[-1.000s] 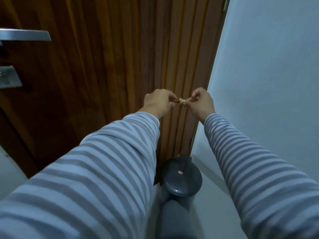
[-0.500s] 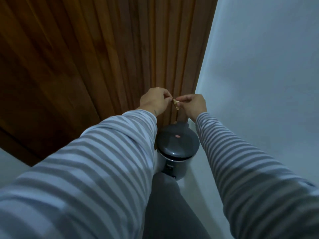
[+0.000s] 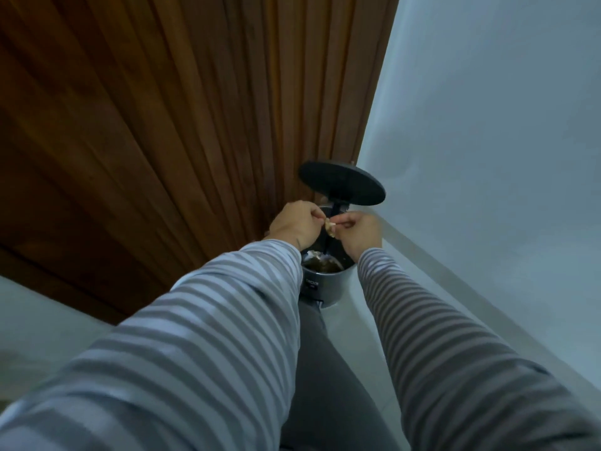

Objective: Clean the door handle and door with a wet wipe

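A small crumpled pale wipe is pinched between the fingertips of my left hand and my right hand. Both hands hover directly over the open grey pedal bin. The bin's dark round lid stands raised behind my hands. The ribbed brown wooden door fills the upper left. The door handle is out of view.
A pale wall rises on the right, meeting the light floor along a skirting line. My dark trouser leg stands just before the bin. Rubbish lies inside the bin.
The view has tilted down and the door handle has left the frame. The bin lid has swung up from shut. My hands with the wipe have dropped to just above the bin.
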`<action>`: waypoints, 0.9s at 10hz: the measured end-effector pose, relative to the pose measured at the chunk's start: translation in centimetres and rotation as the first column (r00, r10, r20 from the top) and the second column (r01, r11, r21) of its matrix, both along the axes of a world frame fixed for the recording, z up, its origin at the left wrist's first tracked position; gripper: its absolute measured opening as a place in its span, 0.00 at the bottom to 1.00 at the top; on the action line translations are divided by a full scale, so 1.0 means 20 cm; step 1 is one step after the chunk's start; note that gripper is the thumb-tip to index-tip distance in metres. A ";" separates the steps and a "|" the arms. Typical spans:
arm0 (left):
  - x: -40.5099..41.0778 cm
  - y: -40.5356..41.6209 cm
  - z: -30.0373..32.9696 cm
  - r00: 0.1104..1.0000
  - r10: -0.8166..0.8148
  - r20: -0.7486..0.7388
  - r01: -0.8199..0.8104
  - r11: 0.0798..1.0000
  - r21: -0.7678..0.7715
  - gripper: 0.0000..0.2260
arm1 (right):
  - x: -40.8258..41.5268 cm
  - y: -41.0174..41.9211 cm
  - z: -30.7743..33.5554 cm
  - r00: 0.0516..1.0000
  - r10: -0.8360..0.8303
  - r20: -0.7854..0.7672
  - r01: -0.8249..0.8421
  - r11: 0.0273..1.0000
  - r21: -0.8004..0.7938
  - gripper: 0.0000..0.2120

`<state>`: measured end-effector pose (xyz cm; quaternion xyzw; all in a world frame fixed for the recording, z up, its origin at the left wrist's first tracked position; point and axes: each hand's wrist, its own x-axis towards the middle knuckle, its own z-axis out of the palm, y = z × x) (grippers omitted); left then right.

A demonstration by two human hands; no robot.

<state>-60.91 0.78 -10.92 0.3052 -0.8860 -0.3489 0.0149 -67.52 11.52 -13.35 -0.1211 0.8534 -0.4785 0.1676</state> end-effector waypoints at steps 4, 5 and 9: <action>-0.07 0.00 -0.15 0.996 -0.004 0.092 -0.010 0.988 0.152 0.31 | -0.07 0.01 -0.14 1.000 0.014 -0.003 -0.014 0.998 0.062 0.24; -0.07 -0.03 -0.11 0.995 -0.007 0.102 -0.001 0.997 0.083 0.33 | -0.09 0.03 -0.15 1.000 0.021 -0.004 -0.020 0.994 0.109 0.26; -0.06 -0.06 -0.15 0.999 0.025 0.024 -0.028 0.995 0.095 0.25 | -0.09 0.00 -0.15 0.999 0.040 -0.024 -0.035 0.986 0.163 0.15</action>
